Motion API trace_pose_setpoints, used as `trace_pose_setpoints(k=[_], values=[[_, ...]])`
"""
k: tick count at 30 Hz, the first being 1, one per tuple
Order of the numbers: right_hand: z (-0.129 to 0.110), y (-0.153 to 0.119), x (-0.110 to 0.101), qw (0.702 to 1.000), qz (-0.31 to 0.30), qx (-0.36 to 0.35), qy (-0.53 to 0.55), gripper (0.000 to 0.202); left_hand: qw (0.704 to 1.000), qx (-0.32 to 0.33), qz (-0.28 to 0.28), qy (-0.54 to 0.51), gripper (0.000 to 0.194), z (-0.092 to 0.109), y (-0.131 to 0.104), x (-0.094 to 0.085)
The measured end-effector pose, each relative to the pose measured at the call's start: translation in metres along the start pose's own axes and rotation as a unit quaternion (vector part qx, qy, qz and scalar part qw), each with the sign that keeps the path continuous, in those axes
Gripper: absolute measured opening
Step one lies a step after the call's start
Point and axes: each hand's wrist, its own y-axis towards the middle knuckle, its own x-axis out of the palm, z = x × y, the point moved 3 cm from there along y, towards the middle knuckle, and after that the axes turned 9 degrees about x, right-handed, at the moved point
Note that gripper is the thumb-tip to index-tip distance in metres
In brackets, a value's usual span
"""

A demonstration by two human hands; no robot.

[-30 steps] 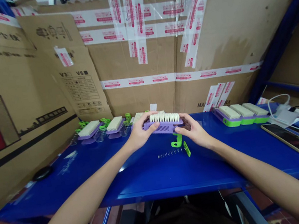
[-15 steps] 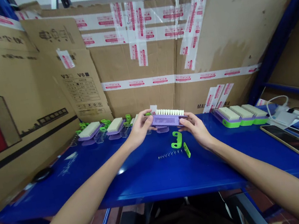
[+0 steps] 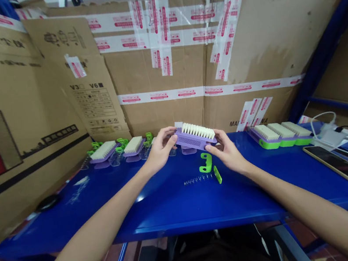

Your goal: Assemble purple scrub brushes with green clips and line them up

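Observation:
A purple brush point(image 3: 195, 137) with white bristles is held a little above the blue table point(image 3: 180, 205), tilted with its right end lower. My left hand point(image 3: 160, 150) grips its left end and my right hand point(image 3: 227, 152) grips its right end from below. Just under the brush a green plastic handle piece point(image 3: 206, 163) lies on the table, with a small green clip point(image 3: 218, 174) and a thin metal spring point(image 3: 199, 180) beside it.
Purple brushes with green parts point(image 3: 120, 148) line the table's back left. Three brushes on green bases point(image 3: 278, 134) sit at the back right. A phone point(image 3: 339, 163), a white charger with cables point(image 3: 338, 135) and a black disc point(image 3: 48, 201) lie near the sides. Taped cardboard walls surround the table.
The brush was lifted from the table's back row and brought up between both hands; it now tilts with the bristles turned more toward me.

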Motion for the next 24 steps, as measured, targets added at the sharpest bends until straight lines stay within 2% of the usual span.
trace_pose_setpoints(k=[3,7,12,18,24], values=[[-0.002,-0.005,0.005,0.998,-0.017,-0.019,-0.053,0.066,0.995,0.046,-0.013,0.088,0.047,0.006,-0.003,-0.002],[-0.011,-0.012,0.006,0.989,-0.021,-0.052,-0.138,0.063,0.968,0.12,-0.052,0.214,0.048,0.018,-0.007,-0.005],[-0.02,-0.015,0.003,0.977,0.019,-0.094,-0.193,0.063,0.958,0.146,-0.065,0.238,0.049,0.023,-0.007,-0.005],[-0.022,-0.017,0.003,0.972,0.051,-0.111,-0.201,0.063,0.944,0.154,-0.074,0.281,0.053,0.027,-0.008,-0.002],[-0.023,-0.017,0.001,0.965,0.069,-0.136,-0.212,0.062,0.924,0.184,-0.055,0.329,0.057,0.031,-0.008,-0.001]])
